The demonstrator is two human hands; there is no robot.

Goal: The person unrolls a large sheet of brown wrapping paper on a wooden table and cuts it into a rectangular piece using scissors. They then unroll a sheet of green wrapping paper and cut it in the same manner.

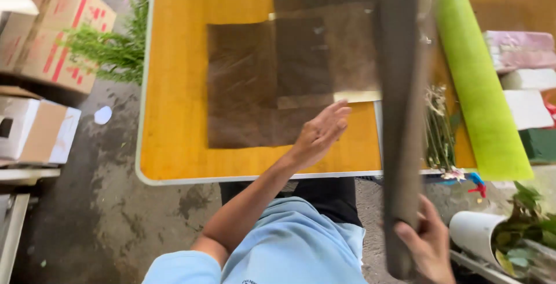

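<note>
Nearest to us, our right hand [428, 246] has its grip closed around the lower end of a dark brown roll of wrapping paper [399, 116], a long, matte tube that runs up and away across the right part of the desk [174, 87]; motion blur softens its edges. A little farther out, our left hand [321, 130] is open, fingers spread and holding nothing, lying flat on or just above the near edge of the brown paper sheets [278, 81]. As we judge it, several sheets are already cut and laid out: they overlap in a stepped patch in the middle of the orange, wood-grained desk with its pale metal rim, and they look thin, slightly crinkled and faintly glossy, one with a lighter strip along its edge. The roll is not yet set down, and nothing lies on the sheets, so any wrapping seems left to do. To the right, a bundle of flower stems [439, 127] lies just beside the roll, then a bright green, finely textured roll [480, 87]. Beyond that sit pale blocks [524, 78] on the desk's far right. Left of the desk, cardboard boxes [49, 35] and feathery green foliage [116, 49] stand on the wet concrete floor [98, 214].
</note>
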